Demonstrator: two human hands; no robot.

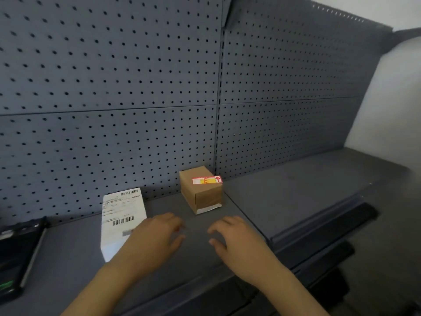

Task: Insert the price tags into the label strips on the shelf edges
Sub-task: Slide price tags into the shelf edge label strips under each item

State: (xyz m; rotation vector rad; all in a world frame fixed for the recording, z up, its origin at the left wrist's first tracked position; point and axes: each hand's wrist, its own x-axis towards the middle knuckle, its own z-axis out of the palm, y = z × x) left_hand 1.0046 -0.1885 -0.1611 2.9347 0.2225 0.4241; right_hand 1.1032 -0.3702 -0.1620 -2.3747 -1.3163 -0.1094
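My left hand (155, 236) and my right hand (237, 240) hover palm-down over the grey shelf (196, 254), a short gap between them. Both have relaxed, loosely bent fingers and hold nothing that I can see. A small cardboard box (201, 190) with a red and yellow sticker stands just beyond the hands, against the pegboard. A white printed sheet with barcodes (120, 220) lies to the left, partly under my left hand. The shelf's front edge strip (319, 217) runs along the right section. No price tag is visible.
A grey pegboard back panel (136, 87) rises behind the shelf. A dark device with a green light (16, 254) lies at the far left. A lower shelf (325, 258) shows below on the right. A white wall is at the far right.
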